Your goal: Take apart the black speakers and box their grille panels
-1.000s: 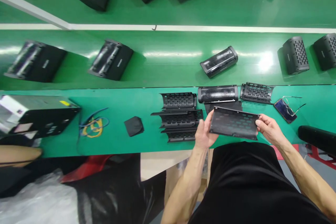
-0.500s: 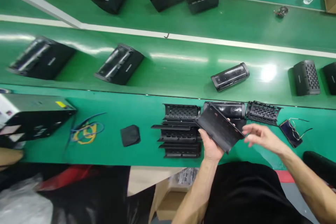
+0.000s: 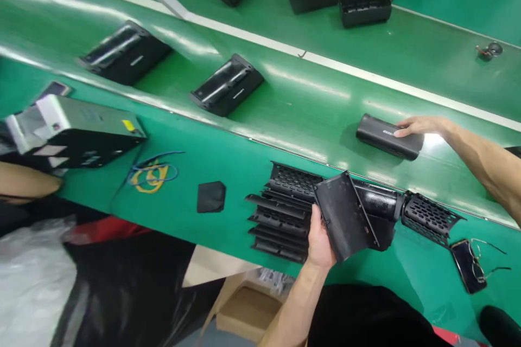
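Left fingers (image 3: 316,223) hold one black panel (image 3: 345,217), right fingers (image 3: 411,126) one lettered case (image 3: 378,134).

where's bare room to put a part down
On the table: between the cables and black square, then that square and the piled grilles. On the green strip behind: between the case under the right hand and the next case leftward. Crowded: around the left hand and panel, grilles either side.

The held panel (image 3: 345,218) is showing plain black; the housing (image 3: 382,140) is displaying black with pale lettering. The rightmost grille (image 3: 431,215) is presenting a slotted black pattern. The table (image 3: 236,173) is appearing green, the cable bundle (image 3: 152,177) is mixing yellow and blue, and the machine (image 3: 97,122) is combining grey, black and a yellow label (image 3: 128,125).
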`<state>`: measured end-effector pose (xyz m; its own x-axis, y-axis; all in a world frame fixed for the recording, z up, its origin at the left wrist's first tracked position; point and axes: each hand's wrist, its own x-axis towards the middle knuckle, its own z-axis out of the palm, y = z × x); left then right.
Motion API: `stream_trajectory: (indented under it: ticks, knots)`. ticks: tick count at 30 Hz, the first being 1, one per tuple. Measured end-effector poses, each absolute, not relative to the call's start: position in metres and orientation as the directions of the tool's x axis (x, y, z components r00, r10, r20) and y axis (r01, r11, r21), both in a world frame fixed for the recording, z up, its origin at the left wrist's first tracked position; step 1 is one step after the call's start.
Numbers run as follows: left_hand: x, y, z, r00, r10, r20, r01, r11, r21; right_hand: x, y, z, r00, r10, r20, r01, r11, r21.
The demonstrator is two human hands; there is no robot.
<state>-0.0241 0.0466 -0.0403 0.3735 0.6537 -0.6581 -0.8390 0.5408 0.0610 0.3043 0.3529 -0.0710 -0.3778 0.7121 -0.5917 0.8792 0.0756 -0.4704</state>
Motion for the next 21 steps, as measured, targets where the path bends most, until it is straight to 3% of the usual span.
stream_trajectory:
  ticks: [3,6,8,10,12,15,18,21]
  knots:
    - [-0.021,0.054,-0.042,0.398,0.703,-0.589,-0.863,0.505,0.02,0.311,0.35,-0.072,-0.232,0.802,-0.551,0.846,-0.113,-0.522]
    - [-0.019,0.061,-0.043,0.439,0.76,-0.48,-0.869,0.495,-0.01,0.3,0.332,-0.081,-0.207,0.9,-0.383,0.854,-0.024,-0.519]
    - [-0.018,0.066,-0.044,0.467,0.782,-0.414,-0.861,0.508,-0.011,0.288,0.319,-0.09,-0.241,0.913,-0.33,0.899,0.083,-0.429]
    - [-0.017,0.069,-0.046,0.476,0.795,-0.376,-0.86,0.511,-0.009,0.277,0.312,-0.094,-0.256,0.9,-0.352,0.933,0.135,-0.335]
    - [-0.015,0.071,-0.048,0.462,0.806,-0.37,-0.868,0.496,-0.003,0.271,0.313,-0.091,-0.216,0.885,-0.412,0.942,0.078,-0.326]
    - [-0.009,0.072,-0.05,0.432,0.823,-0.369,-0.881,0.473,0.023,0.272,0.317,-0.069,-0.146,0.862,-0.485,0.845,-0.146,-0.514]
    - [-0.002,0.07,-0.048,0.431,0.841,-0.327,-0.88,0.471,0.052,0.279,0.293,-0.034,-0.161,0.833,-0.529,0.556,-0.366,-0.746]
    - [0.003,0.062,-0.041,0.437,0.853,-0.285,-0.877,0.474,0.076,0.289,0.229,-0.003,-0.222,0.812,-0.539,0.265,-0.482,-0.835]
